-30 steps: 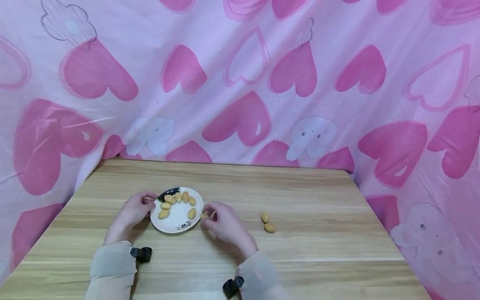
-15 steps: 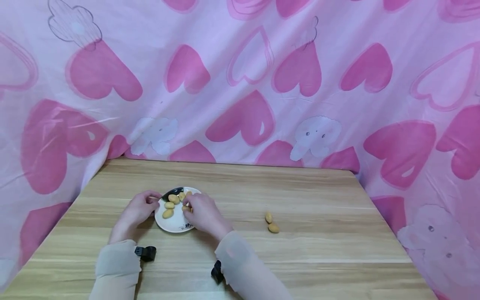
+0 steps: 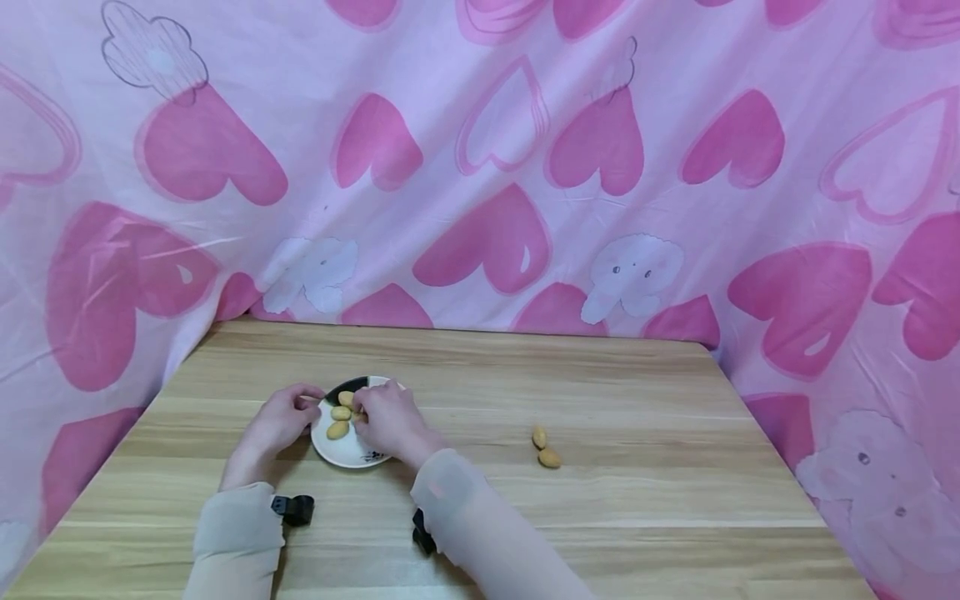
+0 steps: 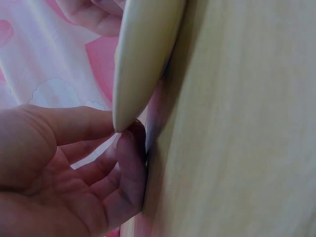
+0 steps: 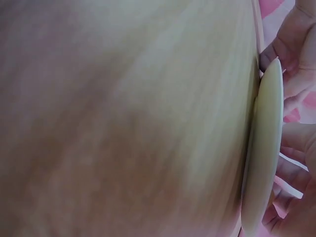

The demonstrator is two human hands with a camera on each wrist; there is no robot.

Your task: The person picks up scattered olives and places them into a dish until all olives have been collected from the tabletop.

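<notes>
In the head view, a white plate [image 3: 330,450] with a dark patch and a small floral print stands left of the table's middle. Several small yellow-brown oval pieces [image 3: 338,430] lie on it. My left hand [image 3: 279,421] pinches the plate's left rim; in the left wrist view, thumb and fingers meet at the plate edge [image 4: 133,64]. Over the plate, my right hand [image 3: 393,421] has its fingertips around one oval piece [image 3: 357,417], partly hidden by them. That hand also covers the plate's right side. From the right wrist, the plate [image 5: 266,148] shows edge-on, hiding the fingertips.
Two more oval pieces, one [image 3: 539,436] just behind the other [image 3: 550,458], lie on the wooden table [image 3: 637,517] right of the plate. A pink heart-patterned cloth [image 3: 480,167] hangs behind the table and along its sides.
My right hand has moved left from beside the plate's right edge to over its middle, carrying an oval piece. The left hand stays at the rim. The head view has shifted slightly.
</notes>
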